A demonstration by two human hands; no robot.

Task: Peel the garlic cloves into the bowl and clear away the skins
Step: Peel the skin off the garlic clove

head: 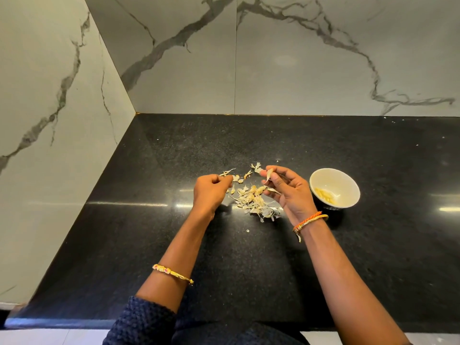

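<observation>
A heap of pale garlic skins lies on the black counter between my hands, with loose scraps spread toward the back. My right hand hovers just right of the heap, palm up, pinching a garlic clove with skin hanging from it. My left hand is at the heap's left edge, fingers curled, its fingertips pinching a bit of skin. A small white bowl stands right of my right hand and holds several peeled cloves.
The black granite counter runs into a corner of marble-patterned walls at the left and back. Its front edge is close to my body. A stray skin fragment lies near the middle.
</observation>
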